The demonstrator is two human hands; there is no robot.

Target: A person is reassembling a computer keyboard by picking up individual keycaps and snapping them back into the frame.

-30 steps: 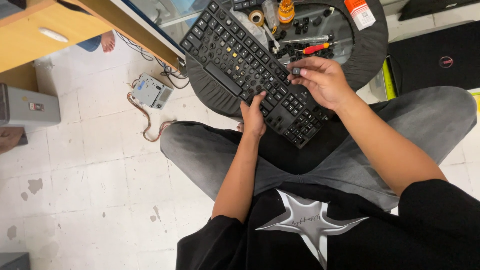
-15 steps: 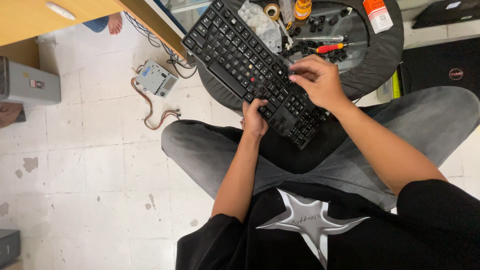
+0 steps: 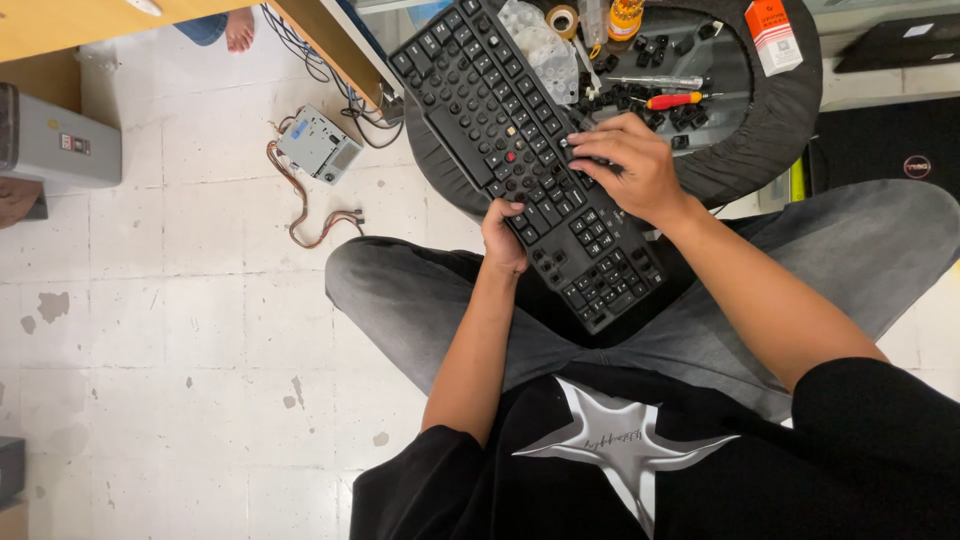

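Floor tiles [image 3: 180, 330], pale and scuffed, fill the left of the view, where a grey box [image 3: 55, 145] stands at the frame's edge and a small metal drive [image 3: 318, 145] lies trailing a loose bundle of wires [image 3: 310, 215]. A black keyboard [image 3: 530, 165] runs diagonally across the seated person's lap, its long axis slanting from upper left, over a round black tray [image 3: 770, 120], down to lower right above the grey trousers. The left hand [image 3: 503, 238] grips the keyboard's near long edge about midway, thumb on the keys, fingers curled under. The right hand [image 3: 630, 165] rests on top at the far edge, fingers bent and close together on the keys; whether it pinches a keycap cannot be told. Beyond it in the tray lie loose keycaps [image 3: 690, 115], a red-handled screwdriver [image 3: 672, 100] and a roll of tape [image 3: 563, 18].
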